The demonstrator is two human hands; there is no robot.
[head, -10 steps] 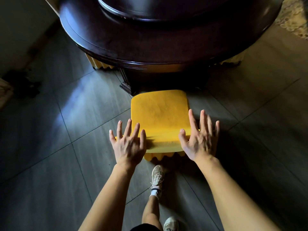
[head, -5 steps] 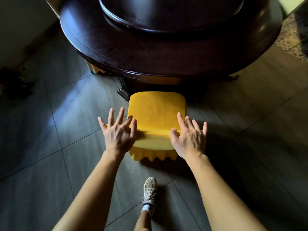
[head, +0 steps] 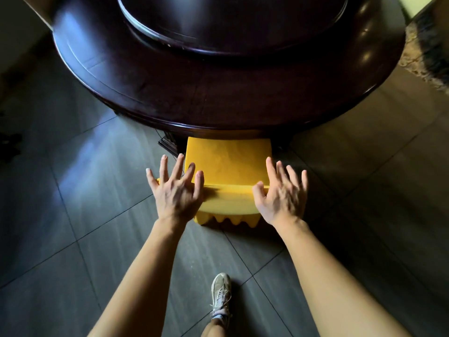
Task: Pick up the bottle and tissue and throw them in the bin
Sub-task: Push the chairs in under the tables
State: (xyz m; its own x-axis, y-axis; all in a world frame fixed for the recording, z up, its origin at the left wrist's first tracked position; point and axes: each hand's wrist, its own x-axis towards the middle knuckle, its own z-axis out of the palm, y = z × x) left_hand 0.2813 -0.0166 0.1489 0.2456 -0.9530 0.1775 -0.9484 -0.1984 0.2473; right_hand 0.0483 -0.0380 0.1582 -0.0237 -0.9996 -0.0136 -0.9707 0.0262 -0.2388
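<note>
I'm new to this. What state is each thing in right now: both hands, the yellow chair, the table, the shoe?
Round table: standing, dark, glossy.
Yellow chair: upright, front tucked under the table.
Left hand: open, fingers spread, at the chair's left corner.
Right hand: open, fingers spread, at its right corner.
Shoe: worn, laced, flat on the tiled floor.

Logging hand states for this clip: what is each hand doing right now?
Left hand: open, holding nothing.
Right hand: open, holding nothing.

Glossy dark wood table (head: 218,98), matt yellow cloth chair (head: 226,164), smooth grey floor tiles (head: 97,166).
</note>
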